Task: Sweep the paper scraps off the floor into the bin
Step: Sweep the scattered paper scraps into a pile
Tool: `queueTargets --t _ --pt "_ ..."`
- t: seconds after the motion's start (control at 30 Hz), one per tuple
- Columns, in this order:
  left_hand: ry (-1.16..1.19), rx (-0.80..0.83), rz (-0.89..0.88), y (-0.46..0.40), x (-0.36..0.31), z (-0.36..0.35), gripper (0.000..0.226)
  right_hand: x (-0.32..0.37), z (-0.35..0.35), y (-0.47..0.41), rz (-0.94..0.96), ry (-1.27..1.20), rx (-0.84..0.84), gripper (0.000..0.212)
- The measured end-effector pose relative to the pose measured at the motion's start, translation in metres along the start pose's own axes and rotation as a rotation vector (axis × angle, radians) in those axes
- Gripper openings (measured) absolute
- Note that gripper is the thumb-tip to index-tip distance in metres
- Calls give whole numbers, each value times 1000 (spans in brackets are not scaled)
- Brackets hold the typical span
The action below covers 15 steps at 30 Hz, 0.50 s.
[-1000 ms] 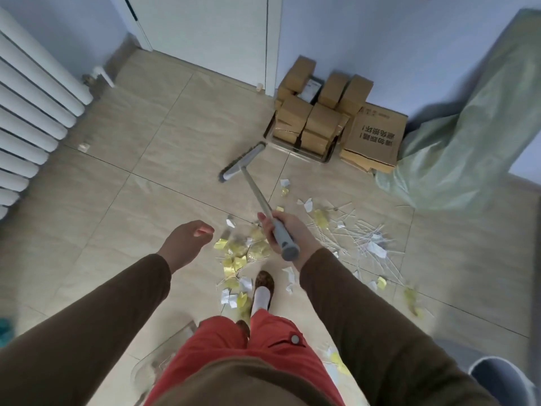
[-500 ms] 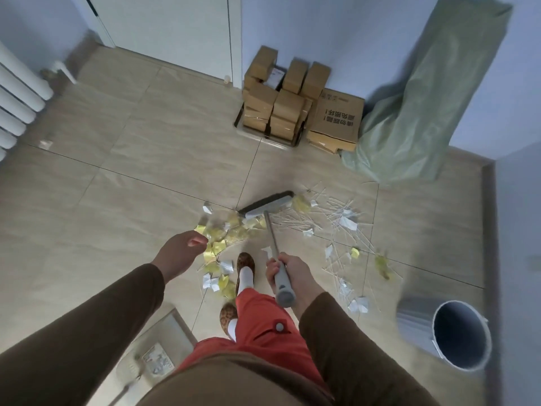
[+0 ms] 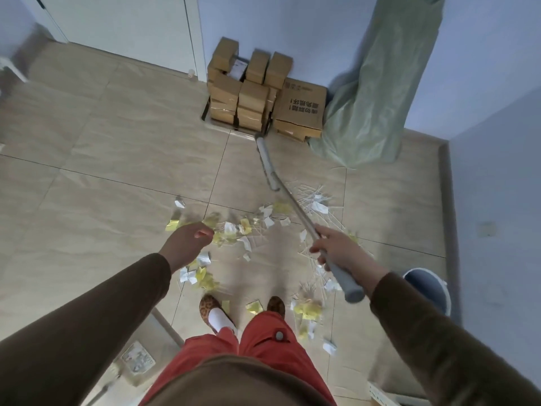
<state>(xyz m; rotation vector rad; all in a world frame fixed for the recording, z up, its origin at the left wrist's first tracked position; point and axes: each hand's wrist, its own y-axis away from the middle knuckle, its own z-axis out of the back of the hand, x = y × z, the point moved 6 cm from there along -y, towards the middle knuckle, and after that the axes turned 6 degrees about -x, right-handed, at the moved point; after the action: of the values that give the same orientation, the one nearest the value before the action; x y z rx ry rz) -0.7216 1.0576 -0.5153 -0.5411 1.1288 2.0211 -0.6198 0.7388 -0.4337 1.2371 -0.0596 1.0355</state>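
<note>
R hand clamped round grey grip of broom, handle running up toward 12 o'clock; broom head on floor just short of cardboard boxes. L hand empty, fingers loosely curled, hovering over scraps. Paper scraps, yellow + white, strewn btwn hands & round feet, thin white strips at 2 o'clock from feet. Bin at 3 o'clock, partly behind R sleeve, apart from scraps. Green sack against wall at 1 o'clock.
</note>
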Motion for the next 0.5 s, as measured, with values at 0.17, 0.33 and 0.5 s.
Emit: queueTargets --t 0.17,0.33,0.5 --pt "-32 -9 -15 0 -25 -28 14 19 46 -82 74 250 -37 44" --pt "-49 -6 26 8 -37 -66 13 6 73 -152 -5 407 -55 34" --pt "-31 2 54 16 -51 -111 13 -44 80 -167 13 577 -44 36"
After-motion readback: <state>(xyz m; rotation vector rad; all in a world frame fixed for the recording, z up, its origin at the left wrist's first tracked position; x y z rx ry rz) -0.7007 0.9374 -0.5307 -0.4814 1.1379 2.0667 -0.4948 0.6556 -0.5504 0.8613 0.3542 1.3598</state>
